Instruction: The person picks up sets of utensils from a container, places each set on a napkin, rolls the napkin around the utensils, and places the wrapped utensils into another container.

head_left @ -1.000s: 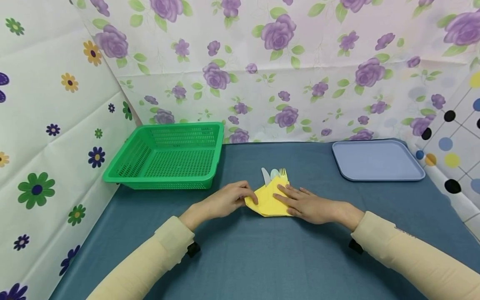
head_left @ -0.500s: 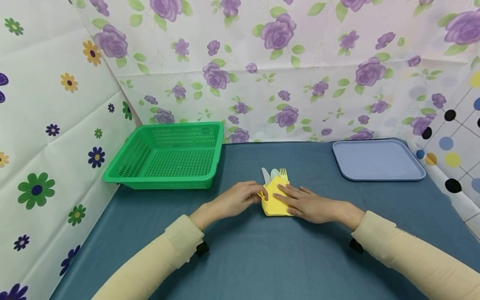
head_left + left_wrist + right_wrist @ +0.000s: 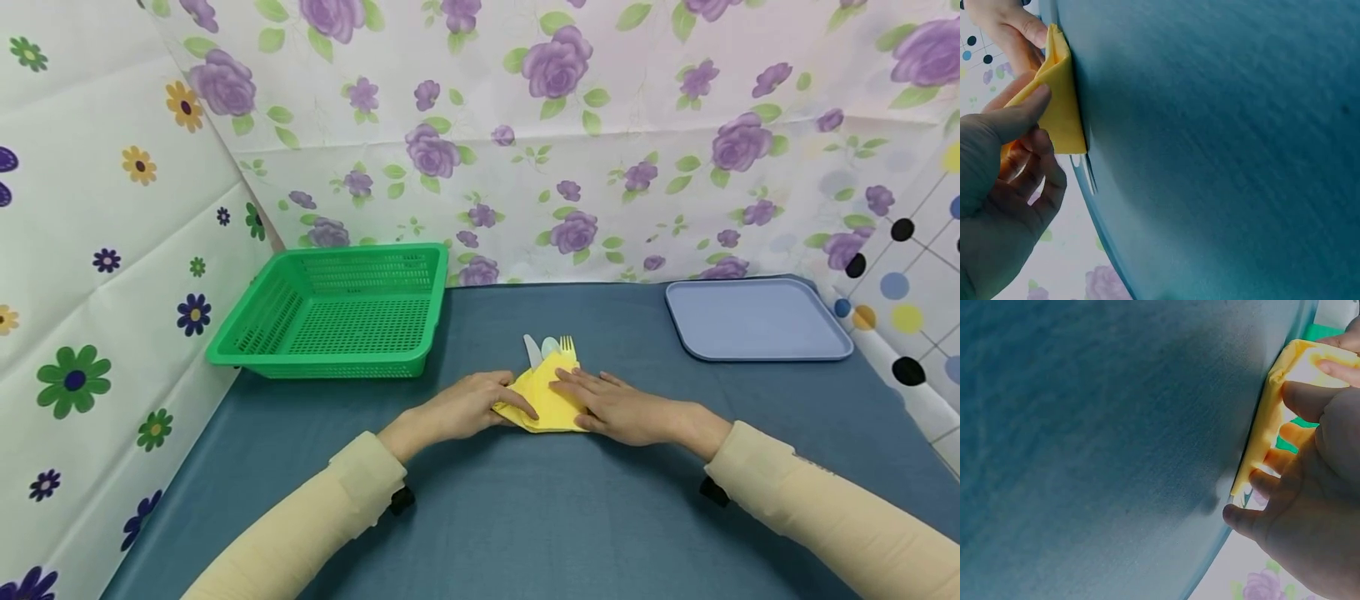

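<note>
A folded yellow napkin lies mid-table in the head view. From its top edge stick out the ends of a pale knife, a pale spoon and a yellow fork; their lower parts are hidden in the cloth. My left hand pinches the napkin's left flap, and in the left wrist view the thumb presses on the cloth with fingers behind it. With fingers extended, my right hand rests on the napkin's right side, also seen in the right wrist view.
At the back left of the blue-covered table stands a green plastic basket. A light blue tray lies at the back right. Flower-patterned sheets hang behind and at the left.
My left hand shifted right, lifting the napkin's left flap inward, then the flap came back out to the left, with the index finger now over the cloth. The right hand stayed in place.
</note>
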The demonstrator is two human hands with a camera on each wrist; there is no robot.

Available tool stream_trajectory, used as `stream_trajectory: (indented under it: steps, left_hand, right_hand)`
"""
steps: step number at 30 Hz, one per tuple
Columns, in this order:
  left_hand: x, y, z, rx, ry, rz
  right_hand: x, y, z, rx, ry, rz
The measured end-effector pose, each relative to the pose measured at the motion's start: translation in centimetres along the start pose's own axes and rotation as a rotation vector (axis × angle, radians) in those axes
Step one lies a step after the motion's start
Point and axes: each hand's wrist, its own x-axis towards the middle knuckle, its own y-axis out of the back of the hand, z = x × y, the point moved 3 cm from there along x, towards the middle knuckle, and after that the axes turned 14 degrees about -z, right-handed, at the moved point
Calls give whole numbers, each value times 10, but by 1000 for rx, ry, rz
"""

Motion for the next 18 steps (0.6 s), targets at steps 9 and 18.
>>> stream_trajectory:
  steps: [9, 18]
  left_hand:
    - [1, -3, -3, -10, 43, -28]
    - [4, -4, -1, -47, 12, 6]
  right_hand:
    - [-1, -3, -1, -38, 49, 31]
    - [0, -7, 3, -25, 78, 42]
